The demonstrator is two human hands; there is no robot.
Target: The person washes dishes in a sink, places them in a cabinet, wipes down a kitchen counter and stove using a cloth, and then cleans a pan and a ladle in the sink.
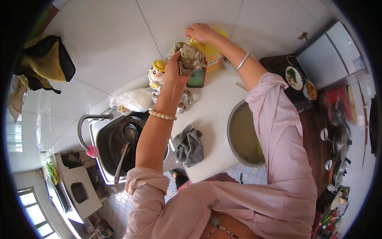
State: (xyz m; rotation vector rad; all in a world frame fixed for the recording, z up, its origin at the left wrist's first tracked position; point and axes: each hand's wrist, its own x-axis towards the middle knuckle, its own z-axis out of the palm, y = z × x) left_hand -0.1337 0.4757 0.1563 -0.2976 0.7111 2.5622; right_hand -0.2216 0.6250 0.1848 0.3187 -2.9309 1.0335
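Observation:
My left hand (176,68) grips a crumpled beige-brown cloth (191,56) in front of the white tiled wall. Up by the wall, my right hand (201,33) has its fingers curled just above a yellow plastic jug (213,59) with a printed label. Whether those fingers grip part of the jug is hard to see. Below the cloth stands a green box with a red edge (197,77), partly covered by it. A cartoon figure with a yellow hat (156,73) is left of my left hand. A dark grey cloth (189,146) lies bunched on the white counter (215,104).
On the left, a sink (92,134) holds a dark wok with a ladle (129,133) under a curved faucet (82,128). A clear plastic bag (132,100) sits behind it. A large metal basin of cloudy liquid (241,134) stands near my right arm. Plated food (294,78) is farther right.

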